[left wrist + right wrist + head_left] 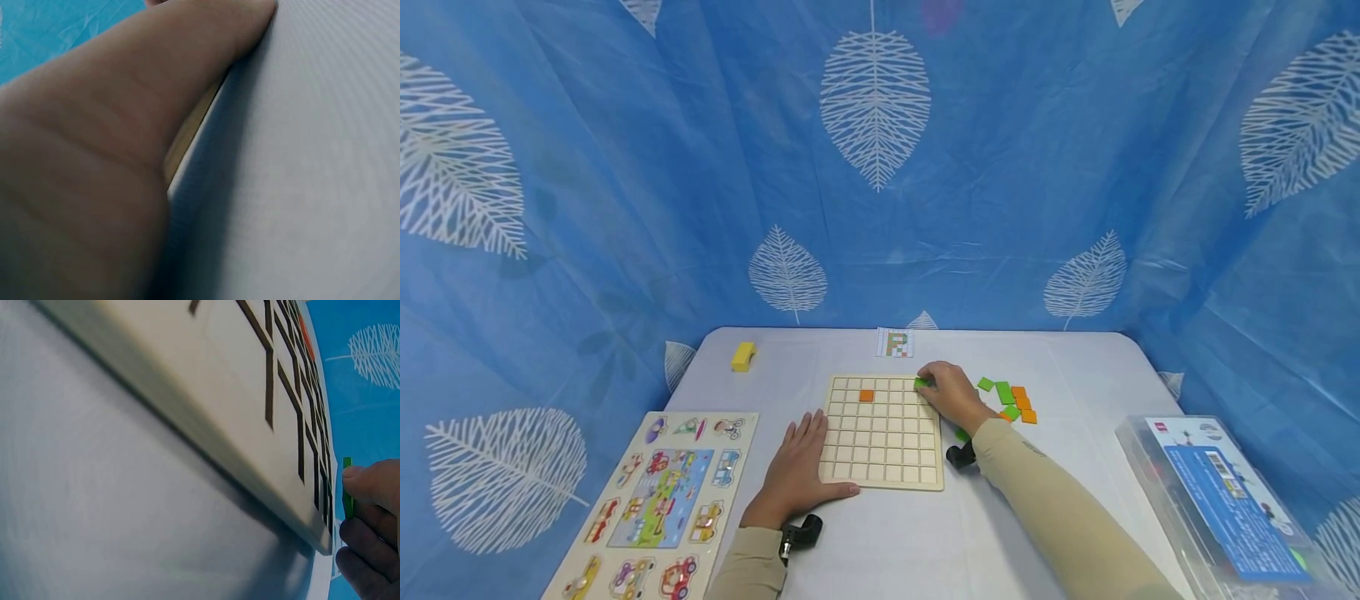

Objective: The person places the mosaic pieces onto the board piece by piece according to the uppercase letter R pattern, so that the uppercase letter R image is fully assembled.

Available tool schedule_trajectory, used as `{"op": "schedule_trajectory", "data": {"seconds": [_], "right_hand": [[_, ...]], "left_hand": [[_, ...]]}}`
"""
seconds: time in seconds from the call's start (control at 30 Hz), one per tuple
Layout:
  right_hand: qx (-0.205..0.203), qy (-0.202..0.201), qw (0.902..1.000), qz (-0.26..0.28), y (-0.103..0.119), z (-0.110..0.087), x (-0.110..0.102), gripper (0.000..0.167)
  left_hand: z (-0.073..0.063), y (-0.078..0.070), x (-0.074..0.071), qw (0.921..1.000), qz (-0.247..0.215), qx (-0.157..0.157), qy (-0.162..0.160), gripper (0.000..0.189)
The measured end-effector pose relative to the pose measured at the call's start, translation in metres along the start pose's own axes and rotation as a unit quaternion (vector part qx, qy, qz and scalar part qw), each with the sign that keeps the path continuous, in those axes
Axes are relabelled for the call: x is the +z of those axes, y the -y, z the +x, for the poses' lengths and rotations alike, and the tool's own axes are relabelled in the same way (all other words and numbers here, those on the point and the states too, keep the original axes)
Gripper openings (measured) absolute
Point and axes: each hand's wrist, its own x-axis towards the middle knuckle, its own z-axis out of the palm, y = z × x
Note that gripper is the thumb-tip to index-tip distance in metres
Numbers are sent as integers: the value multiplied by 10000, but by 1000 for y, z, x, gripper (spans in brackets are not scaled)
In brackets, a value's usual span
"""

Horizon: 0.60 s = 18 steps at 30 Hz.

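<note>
Near the centre of the head view, the right hand (957, 397) pinches a small flat green tile (921, 383) between thumb and fingers, at the upper right corner of the pale wooden board with a square grid (881, 446); whether the tile touches the wood, I cannot tell. Seating it well likely calls for levelling it, lining its sides up with the grooves, then letting go cleanly without dragging. The left hand (805, 471), grasping nothing, lies with fingers extended against the board's left edge, its thumb by the lower left corner; steady, light pressure there should stop sliding. Best keep the right sleeve (1037, 483) off the loose green and orange tiles (1004, 393), right of the board.
</note>
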Motion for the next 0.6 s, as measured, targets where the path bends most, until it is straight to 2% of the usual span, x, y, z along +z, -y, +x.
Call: {"op": "schedule_trajectory", "data": {"seconds": [0.6], "right_hand": [[-102, 82, 9995, 283, 18, 0, 13, 23]], "left_hand": [[1, 0, 0, 10000, 60, -15, 31, 142]]}}
